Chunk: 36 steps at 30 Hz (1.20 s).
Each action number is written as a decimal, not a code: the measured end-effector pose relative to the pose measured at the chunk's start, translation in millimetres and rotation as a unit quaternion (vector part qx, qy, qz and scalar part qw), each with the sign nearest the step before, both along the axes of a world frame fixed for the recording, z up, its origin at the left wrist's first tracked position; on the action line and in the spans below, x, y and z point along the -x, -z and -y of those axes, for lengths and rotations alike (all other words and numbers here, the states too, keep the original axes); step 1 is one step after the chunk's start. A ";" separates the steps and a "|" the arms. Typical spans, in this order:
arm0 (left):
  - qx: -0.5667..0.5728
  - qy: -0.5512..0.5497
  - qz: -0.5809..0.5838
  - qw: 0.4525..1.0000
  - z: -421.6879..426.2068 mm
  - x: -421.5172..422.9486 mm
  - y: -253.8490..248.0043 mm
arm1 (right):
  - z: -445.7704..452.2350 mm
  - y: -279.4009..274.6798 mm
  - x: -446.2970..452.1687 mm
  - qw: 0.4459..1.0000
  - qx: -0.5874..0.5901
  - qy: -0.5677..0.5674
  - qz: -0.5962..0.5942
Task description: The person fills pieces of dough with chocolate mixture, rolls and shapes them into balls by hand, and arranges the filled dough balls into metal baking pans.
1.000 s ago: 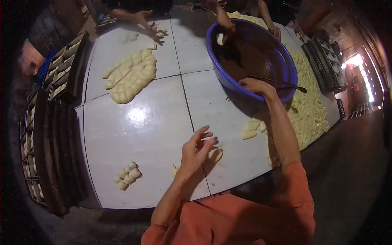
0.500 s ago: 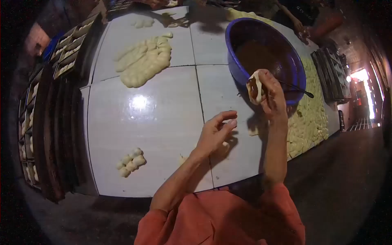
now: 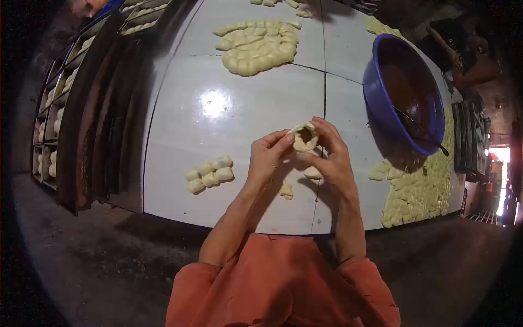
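A piece of dough [image 3: 305, 143] with brown filling in its open middle is held up between my two hands, over the white tiled table [image 3: 190, 131]. My left hand [image 3: 267, 155] pinches its left rim with thumb and fingers. Around its right side curl the fingers of my right hand [image 3: 335, 161]. Beneath them, a small dough piece [image 3: 312, 173] and a dough scrap [image 3: 286, 191] lie on the table. To the left sits a cluster of pale dough balls [image 3: 210, 174].
A blue basin [image 3: 373, 87] of brown filling, with a dark-handled utensil [image 3: 444, 150], stands at right beside many flattened dough pieces [image 3: 414, 196]. More dough balls [image 3: 259, 46] lie at the back. Stacked trays [image 3: 90, 120] line the left. Another person [image 3: 455, 46] is at far right.
My right hand has come from beside the basin to the table's middle with the filled dough, and my left hand has taken hold of it too. The view has shifted right.
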<state>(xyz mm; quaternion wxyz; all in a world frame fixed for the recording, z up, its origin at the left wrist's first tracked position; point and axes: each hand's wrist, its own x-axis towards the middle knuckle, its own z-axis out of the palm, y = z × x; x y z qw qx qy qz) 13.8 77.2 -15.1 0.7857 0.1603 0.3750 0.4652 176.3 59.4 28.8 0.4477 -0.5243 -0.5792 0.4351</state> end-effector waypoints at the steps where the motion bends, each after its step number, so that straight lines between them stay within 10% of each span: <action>1: 0.001 -0.005 -0.001 1.000 0.5 4.9 0.2 | 0.5 0.1 12.6 0.988 -0.103 -0.003 0.111; 10: -0.139 -0.019 -0.216 0.966 1.4 29.4 -12.0 | -1.5 23.4 58.7 0.987 -0.093 0.091 0.096; 12: -0.140 -0.030 -0.201 0.969 -5.8 31.2 -16.2 | -3.5 9.3 65.8 0.973 0.110 0.088 -0.184; 16: -0.084 0.049 -0.202 0.975 -15.5 51.7 -30.7 | 4.8 -9.2 63.2 0.956 0.174 0.053 -0.230; 24: -0.187 0.047 -0.195 0.962 1.2 54.5 -44.2 | -0.7 24.3 48.6 0.981 -0.173 -0.024 -0.081; 36: -0.173 0.084 -0.146 0.970 27.9 64.9 -40.8 | 6.5 30.0 71.9 0.967 -0.230 0.086 0.065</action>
